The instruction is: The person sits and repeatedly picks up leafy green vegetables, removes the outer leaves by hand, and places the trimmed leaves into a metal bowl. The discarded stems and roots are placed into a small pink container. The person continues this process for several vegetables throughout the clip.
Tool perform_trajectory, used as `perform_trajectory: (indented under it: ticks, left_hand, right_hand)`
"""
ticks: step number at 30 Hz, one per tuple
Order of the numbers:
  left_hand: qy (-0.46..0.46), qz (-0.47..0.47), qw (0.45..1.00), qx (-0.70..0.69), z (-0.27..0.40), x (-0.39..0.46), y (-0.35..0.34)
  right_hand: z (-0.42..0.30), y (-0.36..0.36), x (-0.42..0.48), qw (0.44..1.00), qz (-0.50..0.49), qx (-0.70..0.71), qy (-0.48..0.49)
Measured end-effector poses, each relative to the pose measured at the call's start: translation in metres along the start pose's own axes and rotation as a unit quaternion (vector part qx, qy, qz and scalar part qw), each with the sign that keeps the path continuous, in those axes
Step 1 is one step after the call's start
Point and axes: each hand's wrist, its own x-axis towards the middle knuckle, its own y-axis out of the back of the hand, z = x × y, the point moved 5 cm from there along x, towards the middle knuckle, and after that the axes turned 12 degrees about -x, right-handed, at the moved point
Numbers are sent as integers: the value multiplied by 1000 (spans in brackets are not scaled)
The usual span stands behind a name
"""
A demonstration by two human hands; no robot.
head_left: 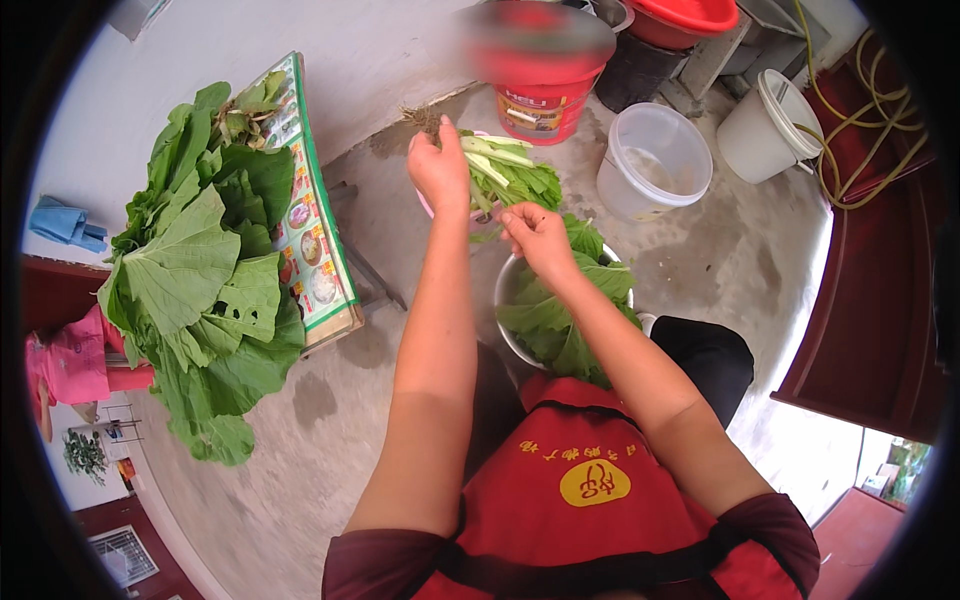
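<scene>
My left hand (442, 169) is closed around the root end of a leafy green plant (495, 161); its brown roots (421, 120) poke out past the fingers. The pale stalks and leaves lie to the right, over a pink container (424, 204) that is mostly covered. Just below those leaves is my right hand (541, 241), thumb and fingertips pinched together; whether a bit of plant is between them is unclear. Under my right wrist, a metal bowl (504, 319) in front of my lap holds large green leaves (551, 315).
To the left, a large heap of leafy greens (202, 262) covers a small table with a printed top (322, 247). Beyond my hands stand a red bucket (544, 105), a translucent bucket (652, 165) and a white bucket (761, 135). A yellow hose (840, 191) loops at right. A person in pink (71, 360) is far left.
</scene>
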Motion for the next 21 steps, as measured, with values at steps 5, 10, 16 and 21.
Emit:
perform_trajectory:
  ticks: [5, 10, 16, 21]
  left_hand:
    - [7, 38, 999, 9, -22, 8, 8]
    - [16, 65, 997, 32, -30, 9, 14]
    - [30, 54, 997, 54, -43, 6, 11]
    - [31, 36, 998, 43, -50, 8, 3]
  right_hand:
    - [33, 23, -31, 996, -23, -79, -30]
    - [92, 63, -65, 928, -71, -366, -22]
    - [3, 70, -47, 868, 70, -479, 109]
    - [-82, 30, -11, 803, 107, -478, 339]
